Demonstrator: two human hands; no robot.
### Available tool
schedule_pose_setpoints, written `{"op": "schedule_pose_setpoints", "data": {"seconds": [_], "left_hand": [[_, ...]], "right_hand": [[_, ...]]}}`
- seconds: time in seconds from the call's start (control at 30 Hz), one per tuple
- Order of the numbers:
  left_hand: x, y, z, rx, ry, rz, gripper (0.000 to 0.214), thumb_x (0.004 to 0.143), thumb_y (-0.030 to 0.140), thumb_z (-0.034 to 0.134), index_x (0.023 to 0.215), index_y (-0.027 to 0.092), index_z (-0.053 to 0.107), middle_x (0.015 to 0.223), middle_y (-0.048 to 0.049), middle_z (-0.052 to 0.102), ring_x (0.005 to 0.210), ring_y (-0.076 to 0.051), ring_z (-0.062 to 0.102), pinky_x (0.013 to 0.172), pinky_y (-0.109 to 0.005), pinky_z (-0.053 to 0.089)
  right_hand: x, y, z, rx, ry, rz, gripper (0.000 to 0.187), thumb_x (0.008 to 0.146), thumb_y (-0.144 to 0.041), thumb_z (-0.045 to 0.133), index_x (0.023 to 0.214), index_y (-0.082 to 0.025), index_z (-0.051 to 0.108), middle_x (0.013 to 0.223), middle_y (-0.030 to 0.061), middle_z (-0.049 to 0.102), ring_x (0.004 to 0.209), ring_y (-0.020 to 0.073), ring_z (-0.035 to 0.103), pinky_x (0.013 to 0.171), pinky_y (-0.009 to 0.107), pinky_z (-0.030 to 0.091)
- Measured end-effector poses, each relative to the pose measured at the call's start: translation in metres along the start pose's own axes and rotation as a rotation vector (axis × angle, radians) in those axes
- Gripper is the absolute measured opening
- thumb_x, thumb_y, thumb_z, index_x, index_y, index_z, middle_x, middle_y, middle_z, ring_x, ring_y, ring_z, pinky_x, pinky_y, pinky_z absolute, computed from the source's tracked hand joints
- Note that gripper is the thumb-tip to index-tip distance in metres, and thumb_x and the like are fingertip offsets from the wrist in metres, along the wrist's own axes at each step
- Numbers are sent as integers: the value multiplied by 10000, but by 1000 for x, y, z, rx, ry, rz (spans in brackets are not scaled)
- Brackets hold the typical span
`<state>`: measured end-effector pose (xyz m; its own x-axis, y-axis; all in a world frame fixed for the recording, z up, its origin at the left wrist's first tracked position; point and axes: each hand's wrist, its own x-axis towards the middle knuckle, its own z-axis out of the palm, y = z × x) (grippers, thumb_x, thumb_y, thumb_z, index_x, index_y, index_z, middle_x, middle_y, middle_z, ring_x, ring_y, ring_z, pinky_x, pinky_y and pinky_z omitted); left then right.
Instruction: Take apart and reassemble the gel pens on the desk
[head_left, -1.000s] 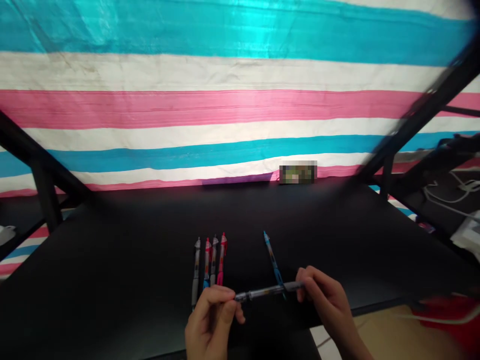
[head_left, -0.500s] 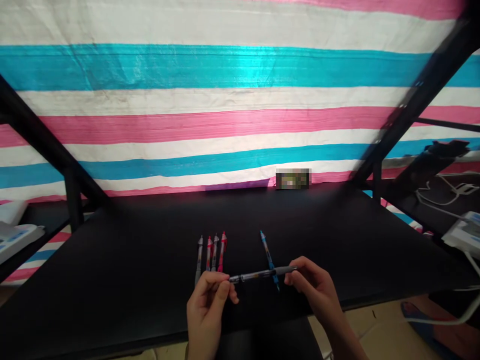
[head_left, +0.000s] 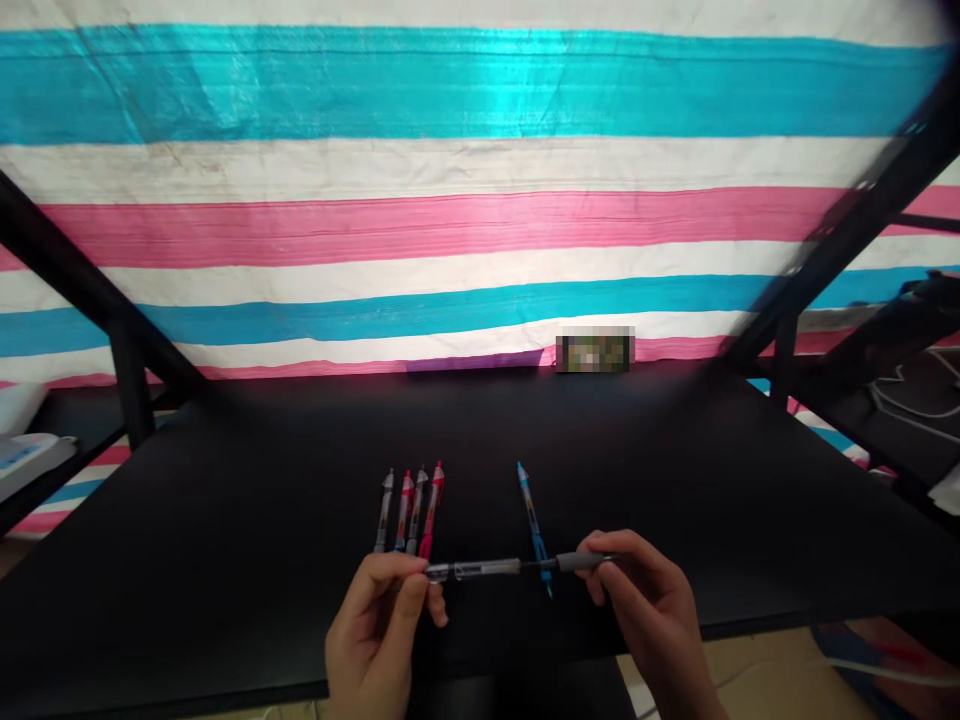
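Both of my hands hold one grey pen [head_left: 510, 567] level above the black table [head_left: 225, 520]. My left hand [head_left: 382, 625] pinches its clear barrel end, and my right hand [head_left: 649, 610] pinches its grey grip end. The two halves look pulled slightly apart, with a thin dark refill showing between them. A blue pen [head_left: 531, 515] lies on the table just behind the held pen, pointing away from me. Left of it, several pens [head_left: 411, 508], grey and red, lie side by side in a row.
A striped pink, white and turquoise sheet [head_left: 450, 220] hangs behind the table. Black slanted frame bars [head_left: 847, 230] rise at both sides. A white device [head_left: 26, 455] sits on a low shelf at left. Cables [head_left: 911, 385] lie on a surface at right.
My hands have drawn a little apart, stretching the pen's two halves and exposing the refill. The camera view has shifted slightly, with hands now lower in frame.
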<state>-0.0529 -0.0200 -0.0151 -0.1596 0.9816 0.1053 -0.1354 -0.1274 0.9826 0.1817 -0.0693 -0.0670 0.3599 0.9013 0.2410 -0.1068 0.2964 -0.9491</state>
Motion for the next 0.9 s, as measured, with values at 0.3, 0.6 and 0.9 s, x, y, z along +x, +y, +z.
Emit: {"op": "schedule_pose_setpoints", "data": {"seconds": [0.3, 0.6, 0.9], "left_hand": [[21, -10, -14, -140, 73, 85, 260, 865, 382, 858, 816, 175, 708, 754, 21, 649, 511, -82, 576, 505, -202, 514], [19, -8, -17, -190, -14, 91, 234, 870, 346, 861, 804, 178, 712, 760, 10, 676, 510, -82, 591, 498, -199, 521], [23, -8, -19, -130, -50, 132, 186, 880, 308, 845, 794, 185, 735, 741, 12, 675, 471, -95, 616, 452, -200, 534]], "right_hand": [[-6, -1, 2, 92, 164, -26, 104, 961, -307, 762, 1048, -283, 814, 1057, 105, 781, 737, 189, 668, 634, 320, 552], [-11, -10, 10, 86, 166, 2, 87, 967, -337, 764, 1032, -294, 803, 1081, 107, 754, 901, 247, 685, 647, 320, 552], [-9, -15, 9, 33, 154, -19, 88, 957, -357, 782, 1005, -290, 810, 988, 101, 753, 1040, 297, 682, 743, 365, 586]]}}
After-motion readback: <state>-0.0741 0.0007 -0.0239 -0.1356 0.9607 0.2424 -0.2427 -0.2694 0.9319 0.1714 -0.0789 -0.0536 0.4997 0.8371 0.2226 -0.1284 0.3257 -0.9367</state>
